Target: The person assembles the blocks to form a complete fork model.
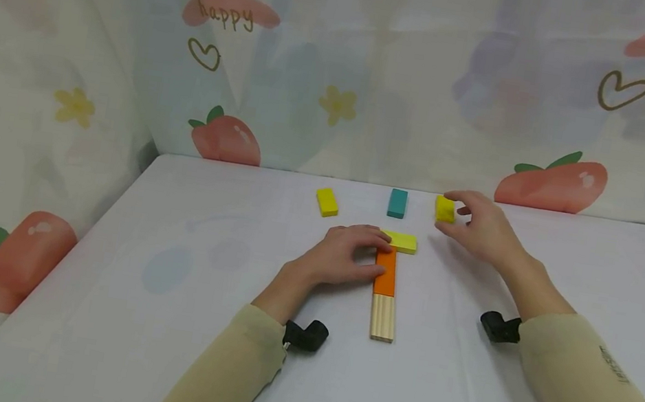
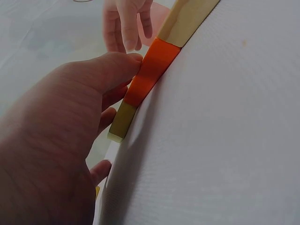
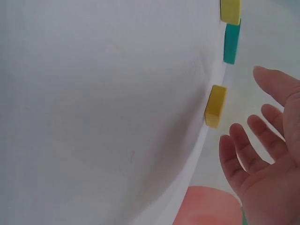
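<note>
the left hand (image 1: 345, 256) presses flat, fingers straight, against the orange block (image 1: 385, 273) lying mid-table between a natural wood block (image 1: 383, 318) and a yellow block (image 1: 400, 242), while the right hand (image 1: 478, 226), fingers loosely spread, hovers just beside a small yellow block (image 1: 445, 209) near the table's far edge.

— What is the bare block (image 1: 383, 318) nearest the left grip (image 1: 345, 260) made of?
— Unpainted wood, its grain showing; the orange block (image 1: 386, 273) against that grip is painted matt.
— And by the right grip (image 1: 481, 228)?
— A yellow block (image 1: 445, 209) in smooth matt paint. The surface (image 1: 155, 315) looks matt white, and the printed cloth (image 1: 132, 47) beyond is thin.
</note>
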`<state>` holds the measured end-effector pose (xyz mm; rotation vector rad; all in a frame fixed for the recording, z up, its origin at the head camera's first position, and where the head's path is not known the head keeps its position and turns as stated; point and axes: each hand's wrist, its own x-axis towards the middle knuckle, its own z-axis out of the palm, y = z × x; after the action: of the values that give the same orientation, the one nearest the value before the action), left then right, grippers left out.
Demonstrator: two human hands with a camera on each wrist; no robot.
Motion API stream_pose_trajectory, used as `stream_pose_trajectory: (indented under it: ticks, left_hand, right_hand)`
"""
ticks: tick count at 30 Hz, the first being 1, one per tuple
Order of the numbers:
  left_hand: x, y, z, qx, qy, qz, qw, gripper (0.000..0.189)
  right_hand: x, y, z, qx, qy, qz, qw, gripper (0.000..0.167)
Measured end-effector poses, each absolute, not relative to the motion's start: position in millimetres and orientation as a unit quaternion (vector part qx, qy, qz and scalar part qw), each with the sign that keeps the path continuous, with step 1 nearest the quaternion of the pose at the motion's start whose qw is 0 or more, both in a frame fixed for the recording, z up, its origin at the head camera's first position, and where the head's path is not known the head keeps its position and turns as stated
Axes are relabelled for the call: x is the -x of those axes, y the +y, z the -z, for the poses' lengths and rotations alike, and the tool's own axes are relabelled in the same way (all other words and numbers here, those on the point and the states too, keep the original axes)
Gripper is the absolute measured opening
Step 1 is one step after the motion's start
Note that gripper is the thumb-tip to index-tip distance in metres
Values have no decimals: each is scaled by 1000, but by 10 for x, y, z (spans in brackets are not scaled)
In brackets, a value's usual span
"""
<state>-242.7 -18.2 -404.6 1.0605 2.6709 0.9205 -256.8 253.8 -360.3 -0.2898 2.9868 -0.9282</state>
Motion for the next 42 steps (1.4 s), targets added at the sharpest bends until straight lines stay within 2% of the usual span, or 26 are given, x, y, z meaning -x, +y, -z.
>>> stream_pose_trajectory:
  ticks: [23,33,42]
  left_hand:
    - [2425,-195,4051,-359,881,-301,57,35]
    - [2431,-194,4085,-360,882,-298,56,35]
    - [2437,-196,4040,-363,886,-283,55,36]
  right_hand:
    - [2846,2685,3653,70,943,312,88,70]
    - [2899,2716,3746,98,950,280,102,66]
    - [2908,2706,3749,93,951,281,88,60]
